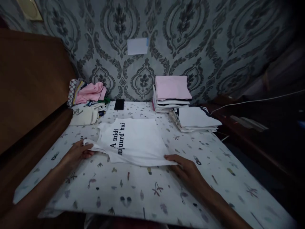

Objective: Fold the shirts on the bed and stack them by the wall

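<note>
A white shirt (143, 140) with black lettering lies sideways across the middle of the patterned table cover (133, 194). My left hand (79, 151) pinches its sleeve end at the left. At the right, my right hand (183, 165) grips the near corner of the hem between thumb and fingers. The lettering faces up, and the shirt's near edge is slightly lifted between both hands.
Folded clothes with a pink one (172, 87) on top stand at the back, beside a white folded pile (197, 118). Back left are a crumpled pink garment (91, 92), a folded cream cloth (83, 116) and a black phone-like object (119, 104). A brown wooden panel (30, 82) rises left.
</note>
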`<action>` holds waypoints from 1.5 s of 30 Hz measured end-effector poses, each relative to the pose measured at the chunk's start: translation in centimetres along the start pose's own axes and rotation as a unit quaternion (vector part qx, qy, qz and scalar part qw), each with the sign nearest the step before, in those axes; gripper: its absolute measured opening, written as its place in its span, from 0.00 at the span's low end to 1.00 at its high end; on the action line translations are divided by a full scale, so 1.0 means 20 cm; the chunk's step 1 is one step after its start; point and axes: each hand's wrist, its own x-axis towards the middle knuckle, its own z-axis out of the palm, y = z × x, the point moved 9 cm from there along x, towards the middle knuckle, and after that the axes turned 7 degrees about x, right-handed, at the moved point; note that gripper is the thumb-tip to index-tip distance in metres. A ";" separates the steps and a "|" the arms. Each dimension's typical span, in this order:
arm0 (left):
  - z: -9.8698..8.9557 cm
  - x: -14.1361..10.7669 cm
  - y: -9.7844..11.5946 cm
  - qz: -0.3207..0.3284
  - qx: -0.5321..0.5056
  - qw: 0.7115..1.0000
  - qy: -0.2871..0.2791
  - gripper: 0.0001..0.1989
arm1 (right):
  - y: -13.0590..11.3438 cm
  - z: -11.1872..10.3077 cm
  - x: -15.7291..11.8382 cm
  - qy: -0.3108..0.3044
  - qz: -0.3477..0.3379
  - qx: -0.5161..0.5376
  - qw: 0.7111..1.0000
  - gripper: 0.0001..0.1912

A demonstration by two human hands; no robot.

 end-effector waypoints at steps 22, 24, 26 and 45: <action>0.10 -0.05 0.24 0.073 -0.050 0.994 0.070 0.10 | -0.16 0.18 0.14 -0.092 0.187 0.166 0.964 0.25; 0.34 -0.08 0.37 0.165 0.020 0.986 0.034 0.13 | -0.13 0.31 0.20 -0.070 0.270 0.352 0.893 0.26; 0.65 -0.17 0.45 0.262 0.145 0.952 -0.069 0.15 | -0.08 0.43 0.25 -0.039 0.339 0.485 0.805 0.26; 0.70 -0.40 0.15 0.432 0.539 0.723 -0.014 0.13 | -0.02 0.48 0.58 -0.068 0.172 0.018 0.982 0.32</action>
